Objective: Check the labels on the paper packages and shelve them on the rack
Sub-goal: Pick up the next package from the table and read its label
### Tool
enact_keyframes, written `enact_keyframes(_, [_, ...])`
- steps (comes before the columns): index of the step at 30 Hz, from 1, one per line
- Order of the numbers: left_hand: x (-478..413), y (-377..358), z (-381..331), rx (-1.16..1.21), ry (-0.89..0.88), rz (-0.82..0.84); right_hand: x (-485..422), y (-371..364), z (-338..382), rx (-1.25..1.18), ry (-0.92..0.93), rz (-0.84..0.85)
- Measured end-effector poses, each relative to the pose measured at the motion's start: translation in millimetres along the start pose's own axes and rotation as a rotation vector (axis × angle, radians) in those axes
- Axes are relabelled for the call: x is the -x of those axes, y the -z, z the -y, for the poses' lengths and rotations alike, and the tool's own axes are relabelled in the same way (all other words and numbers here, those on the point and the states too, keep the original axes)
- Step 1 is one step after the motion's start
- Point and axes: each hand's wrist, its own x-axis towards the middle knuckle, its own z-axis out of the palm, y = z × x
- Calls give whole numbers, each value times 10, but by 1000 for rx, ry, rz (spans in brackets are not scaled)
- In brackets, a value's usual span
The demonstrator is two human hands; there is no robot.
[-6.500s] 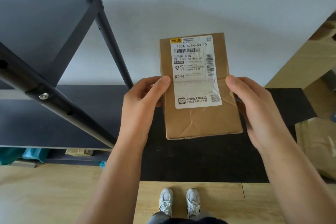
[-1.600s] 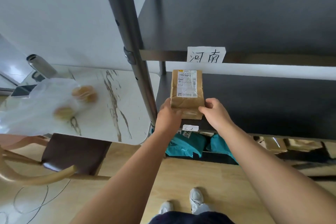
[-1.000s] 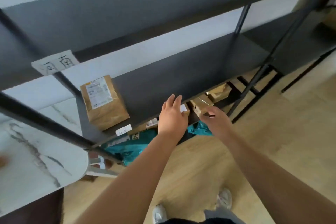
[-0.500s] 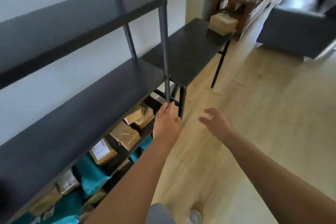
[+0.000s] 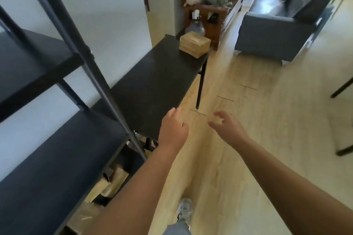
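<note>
Reaching forward, left hand [image 5: 172,129] and right hand [image 5: 227,129] are held empty, fingers loosely spread, nothing pinched. Paper packages [image 5: 194,44] are stacked at the far end of the bench [image 5: 152,86], well apart from both hands. Stack is judged light, fairly stiff, corners crushable; top package is best taken by its two short sides. Rack [image 5: 57,139] is set just left of the bench, its upright post close to the near bench corner. Open floor [image 5: 248,158] right of the bench is left for walking.
</note>
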Motion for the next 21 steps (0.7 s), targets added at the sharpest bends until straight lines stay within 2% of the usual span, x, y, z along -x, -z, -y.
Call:
enact_keyframes(9, [-1662, -226, -720, -12, -81, 118, -1422, 675, 85, -6, -63, -83])
enact_keyframes(12, [-2200, -407, -977, 2, -87, 110, -1989, 907, 59, -1, -69, -100])
enact_keyframes(17, [-3137, -690, -1319, 34, -26, 50, -3084, 1249, 123, -3, -24, -64])
enact_keyframes(21, [-3721, -803, -1539, 94, 72, 1, -3843, 1502, 284, -24, 5, 28])
